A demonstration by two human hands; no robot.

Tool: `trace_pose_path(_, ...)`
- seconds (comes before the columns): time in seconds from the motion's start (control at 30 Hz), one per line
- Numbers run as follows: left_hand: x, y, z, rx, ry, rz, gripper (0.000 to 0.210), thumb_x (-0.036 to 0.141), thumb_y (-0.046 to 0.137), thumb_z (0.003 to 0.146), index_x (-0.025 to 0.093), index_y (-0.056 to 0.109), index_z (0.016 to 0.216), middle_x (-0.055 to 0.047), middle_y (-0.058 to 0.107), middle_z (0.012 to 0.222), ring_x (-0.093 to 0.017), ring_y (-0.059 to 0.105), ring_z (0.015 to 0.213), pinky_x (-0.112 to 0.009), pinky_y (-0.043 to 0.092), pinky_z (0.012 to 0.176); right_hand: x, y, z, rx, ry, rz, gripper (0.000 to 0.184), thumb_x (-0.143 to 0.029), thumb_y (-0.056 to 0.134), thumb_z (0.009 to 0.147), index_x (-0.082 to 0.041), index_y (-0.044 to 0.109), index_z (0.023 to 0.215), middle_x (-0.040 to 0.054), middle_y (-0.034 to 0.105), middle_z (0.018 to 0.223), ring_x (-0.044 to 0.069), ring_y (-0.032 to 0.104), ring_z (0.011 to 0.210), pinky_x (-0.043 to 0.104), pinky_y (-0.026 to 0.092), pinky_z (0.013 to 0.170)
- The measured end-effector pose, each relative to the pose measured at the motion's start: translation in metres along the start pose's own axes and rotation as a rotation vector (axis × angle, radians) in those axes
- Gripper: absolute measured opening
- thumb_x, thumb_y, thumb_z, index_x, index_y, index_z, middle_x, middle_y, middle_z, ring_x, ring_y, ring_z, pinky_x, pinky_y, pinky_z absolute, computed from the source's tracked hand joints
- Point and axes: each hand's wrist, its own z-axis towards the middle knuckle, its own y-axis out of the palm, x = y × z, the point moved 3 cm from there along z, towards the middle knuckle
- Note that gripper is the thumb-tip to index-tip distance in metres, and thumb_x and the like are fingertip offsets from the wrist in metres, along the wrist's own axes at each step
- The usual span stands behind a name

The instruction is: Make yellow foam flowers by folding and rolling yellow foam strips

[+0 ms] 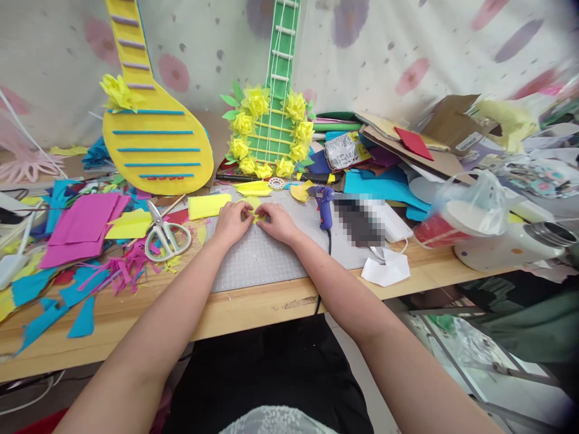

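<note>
I watch a yellow paper piece [259,218] over the gray mat [262,260], pinched between the fingertips of the left hand [234,223] and right hand [277,222]. Uneven tugging could tear it, I judge; swinging the right hand outward might knock the glue gun [323,208].

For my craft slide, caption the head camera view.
Both hands hold a yellow piece over a gridded mat, facing a yellow craft guitar and a flower-trimmed green guitar.
</note>
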Motion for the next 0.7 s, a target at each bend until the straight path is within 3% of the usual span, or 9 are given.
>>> trace_pose_path(0.17, 0.0011, 0.0009, -0.0004, -0.026, 0.038, 0.05, 0.008, 0.025, 0.058, 0.078, 0.021, 0.064, 0.079, -0.004, 0.069, 0.084, -0.024, 0.053, 0.092, -0.038, 0.038, 0.082, -0.001, -0.0006, -0.001, -0.011, 0.031, -0.005, 0.01, -0.017, 0.06, 0.078, -0.018, 0.065, 0.086, 0.0042, 0.059, 0.091, 0.018, 0.051, 0.096, 0.034, 0.037, 0.094)
trace_pose_path(0.4, 0.0019, 0.0007, -0.002, -0.031, 0.062, 0.134, 0.017, 0.03, 0.052, 0.081, 0.024, 0.068, 0.084, -0.006, 0.067, 0.092, -0.026, 0.049, 0.099, -0.043, 0.034, 0.087, -0.0054, -0.0049, -0.0033, -0.02, 0.059, 0.0, 0.011, -0.018, 0.061, 0.078, -0.016, 0.067, 0.088, 0.0055, 0.057, 0.094, 0.017, 0.052, 0.099, 0.033, 0.037, 0.096)
trace_pose_path(0.7, 0.0023, 0.0, -0.0046, -0.034, 0.04, 0.162, 0.017, 0.031, 0.058, 0.073, 0.027, 0.068, 0.087, -0.005, 0.065, 0.096, -0.027, 0.047, 0.103, -0.043, 0.031, 0.093, -0.0019, -0.0031, -0.0026, -0.033, 0.046, -0.012, 0.013, -0.019, 0.06, 0.079, -0.017, 0.066, 0.091, 0.0054, 0.056, 0.096, 0.018, 0.05, 0.1, 0.032, 0.037, 0.095)
